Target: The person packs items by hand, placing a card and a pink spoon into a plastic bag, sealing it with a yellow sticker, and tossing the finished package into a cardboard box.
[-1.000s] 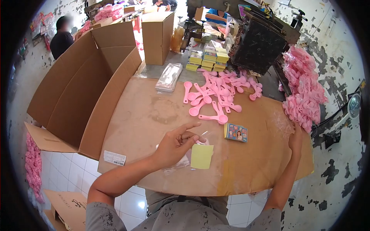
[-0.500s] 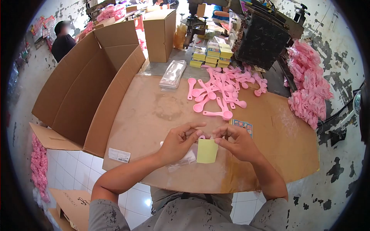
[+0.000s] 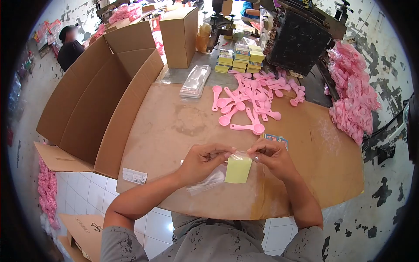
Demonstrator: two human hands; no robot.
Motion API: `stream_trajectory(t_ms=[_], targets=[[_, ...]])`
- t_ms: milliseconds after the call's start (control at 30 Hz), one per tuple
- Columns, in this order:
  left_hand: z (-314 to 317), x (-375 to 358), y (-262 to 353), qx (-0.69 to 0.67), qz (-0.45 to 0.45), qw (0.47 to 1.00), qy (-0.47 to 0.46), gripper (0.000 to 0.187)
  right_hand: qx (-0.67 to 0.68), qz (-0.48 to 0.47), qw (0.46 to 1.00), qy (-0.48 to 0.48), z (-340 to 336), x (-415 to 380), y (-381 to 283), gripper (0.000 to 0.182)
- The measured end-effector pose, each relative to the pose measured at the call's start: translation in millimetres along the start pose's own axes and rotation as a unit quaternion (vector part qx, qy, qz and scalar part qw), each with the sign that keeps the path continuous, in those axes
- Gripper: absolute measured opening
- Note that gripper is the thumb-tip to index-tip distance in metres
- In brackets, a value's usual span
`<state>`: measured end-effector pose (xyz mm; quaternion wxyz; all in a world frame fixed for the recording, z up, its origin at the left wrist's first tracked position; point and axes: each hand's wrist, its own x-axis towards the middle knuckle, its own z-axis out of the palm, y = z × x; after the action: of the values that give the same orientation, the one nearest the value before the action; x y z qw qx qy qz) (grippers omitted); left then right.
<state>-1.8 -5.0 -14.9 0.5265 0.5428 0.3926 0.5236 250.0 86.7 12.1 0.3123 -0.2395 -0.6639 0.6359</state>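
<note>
Between my two hands is a small clear plastic bag [image 3: 239,154] with a pale yellow card [image 3: 238,170] showing in or behind it. My left hand [image 3: 205,160] is closed, pinching the bag's upper left edge between thumb and fingers. At the upper right edge, my right hand [image 3: 271,158] pinches it as well. Loose clear bags [image 3: 211,180] lie on the table under my left wrist. Partly hidden behind my right hand is a stack of printed cards [image 3: 276,139]. Pink measuring spoons [image 3: 253,98] are heaped just beyond my hands.
A large open cardboard box [image 3: 98,100] stands at the left. Stacked clear bags [image 3: 195,82] and piles of cards [image 3: 241,56] sit farther back, near a black machine [image 3: 297,41]. Bagged pink items [image 3: 353,94] hang at the right. A person [image 3: 70,48] is at the far left.
My right hand has shifted slightly right and the fingers of both hands now pinch the bag's top edge. The yellow card has tilted and moved a little right.
</note>
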Motion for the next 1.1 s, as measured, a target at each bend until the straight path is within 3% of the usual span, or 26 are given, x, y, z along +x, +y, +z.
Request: stream_trajectory(t_ms=[267,467,667,867,1100], targets=[[-0.7,-0.8,-2.8,-0.003,-0.009,1.0,-0.009,0.02,-0.044,-0.025,0.999,-0.013,-8.5,-3.7,4.7,0.017],[-1.9,1.6,-3.7,-0.129,-0.064,0.99,0.008,0.019,-0.136,-0.037,0.99,-0.003,-6.7,-3.3,-1.4,0.015],[1.8,4.0,-6.7,-0.053,-0.072,0.996,-0.011,0.027,-0.116,0.014,0.993,-0.009,-7.7,-2.3,4.4,0.014],[2.0,5.3,-8.8,-0.052,-0.09,0.994,-0.017,0.028,-0.153,-0.037,0.987,-0.022,-13.2,-0.7,12.9,0.013],[3.1,4.9,-3.9,-0.031,-0.077,0.997,0.002,0.026,-0.067,-0.014,0.998,0.004,-1.0,-2.5,14.3,0.031]])
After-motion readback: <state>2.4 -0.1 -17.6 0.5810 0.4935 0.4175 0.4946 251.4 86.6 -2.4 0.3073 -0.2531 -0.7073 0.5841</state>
